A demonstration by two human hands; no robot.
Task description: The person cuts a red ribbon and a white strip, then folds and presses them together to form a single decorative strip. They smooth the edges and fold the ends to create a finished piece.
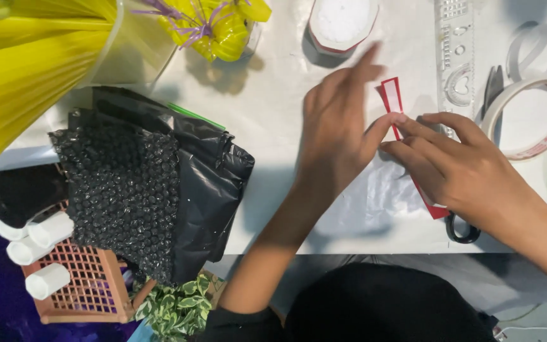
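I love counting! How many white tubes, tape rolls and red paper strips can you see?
White tubes: 3, by the orange basket
Tape rolls: 1 whole roll
Red paper strips: 1, held by the left hand and right hand
Total: 5

Bright, even light from above washes out the white paper-covered table. Soft shadows fall just beside the left hand and right hand. Fingertips show slight motion blur; the lower edge is dim.
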